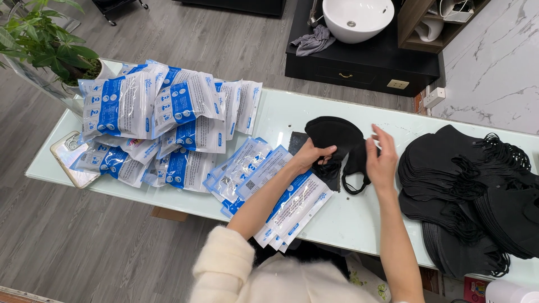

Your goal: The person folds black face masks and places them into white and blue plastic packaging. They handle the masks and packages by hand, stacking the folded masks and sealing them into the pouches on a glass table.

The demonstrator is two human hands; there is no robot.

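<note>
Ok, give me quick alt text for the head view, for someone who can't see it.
A person's left hand grips a small stack of black face masks over a pale glass table, the open right hand beside it. Blue-and-white packets are heaped at left, loose black masks piled at right.

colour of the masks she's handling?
Black, as is the face mask held by the left hand; head view shows it best.
</note>
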